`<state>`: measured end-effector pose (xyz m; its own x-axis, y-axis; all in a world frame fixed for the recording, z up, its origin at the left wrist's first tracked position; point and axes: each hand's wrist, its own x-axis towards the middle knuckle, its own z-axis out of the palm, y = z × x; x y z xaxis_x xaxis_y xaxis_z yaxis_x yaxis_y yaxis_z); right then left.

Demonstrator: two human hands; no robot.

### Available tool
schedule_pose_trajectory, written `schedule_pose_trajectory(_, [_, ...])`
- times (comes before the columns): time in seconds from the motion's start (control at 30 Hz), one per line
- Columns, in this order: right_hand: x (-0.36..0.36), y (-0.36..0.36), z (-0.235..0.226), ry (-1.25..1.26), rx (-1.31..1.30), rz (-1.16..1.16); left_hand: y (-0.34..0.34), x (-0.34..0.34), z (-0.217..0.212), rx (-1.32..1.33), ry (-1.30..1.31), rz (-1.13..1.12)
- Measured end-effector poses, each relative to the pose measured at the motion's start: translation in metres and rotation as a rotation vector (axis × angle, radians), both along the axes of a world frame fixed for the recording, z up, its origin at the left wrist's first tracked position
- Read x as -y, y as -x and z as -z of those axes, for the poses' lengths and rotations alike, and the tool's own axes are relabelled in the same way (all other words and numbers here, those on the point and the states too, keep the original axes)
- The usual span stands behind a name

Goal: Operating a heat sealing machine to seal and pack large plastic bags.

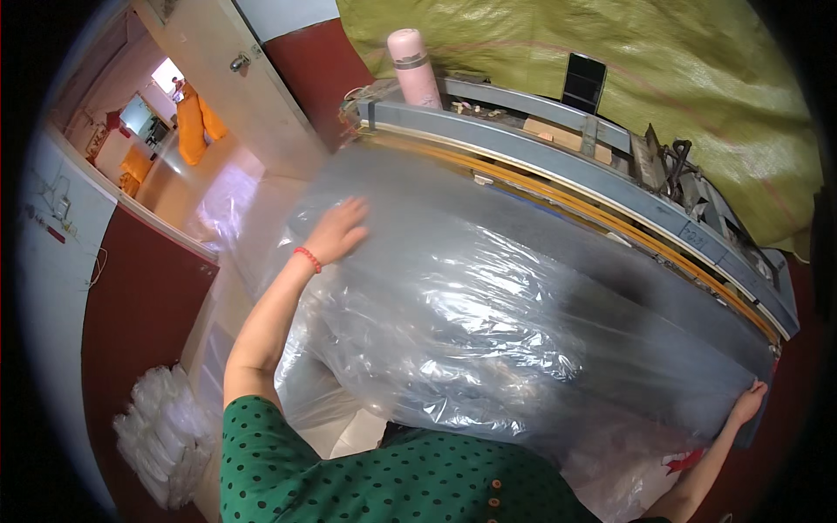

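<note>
Left hand (336,231), fingers spread, is pressing flat on the clear plastic sheet (488,314) filling mid-frame over the sealing machine (593,187); right hand (748,404) is pinching its lower-right edge.

A large, clear, crinkled plastic bag (488,322) lies stretched wide across the grey work surface, puffed up and glossy with reflections. Its far long edge runs along the yellow-orange strip of the long grey sealing machine (610,187). Its near side bulges toward the person's body, and loose folds hang down at the lower right and at the left end.
</note>
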<state>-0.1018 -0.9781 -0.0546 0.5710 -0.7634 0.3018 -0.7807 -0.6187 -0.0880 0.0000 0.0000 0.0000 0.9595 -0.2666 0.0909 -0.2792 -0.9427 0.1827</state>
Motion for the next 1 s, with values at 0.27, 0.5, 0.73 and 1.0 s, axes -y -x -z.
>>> schedule_pose_trajectory(0.27, [0.063, 0.038, 0.004, -0.299, 0.514, -0.217, -0.055, 0.026, 0.008, 0.385, 0.042, -0.242])
schedule_pose_trajectory(0.5, [0.053, 0.097, -0.013, -0.410, 0.968, -0.297, -0.043, 0.052, -0.001, 0.434, 0.010, -0.235])
schedule_pose_trajectory(0.73, [0.083, 0.063, -0.013, -0.538, 1.313, -0.363, -0.081, 0.065, -0.011, 0.604, -0.353, -0.228])
schedule_pose_trajectory(1.0, [-0.003, -0.084, 0.007, -0.131, 0.931, -0.366, -0.145, 0.019, 0.060, 0.444, 0.985, -0.487])
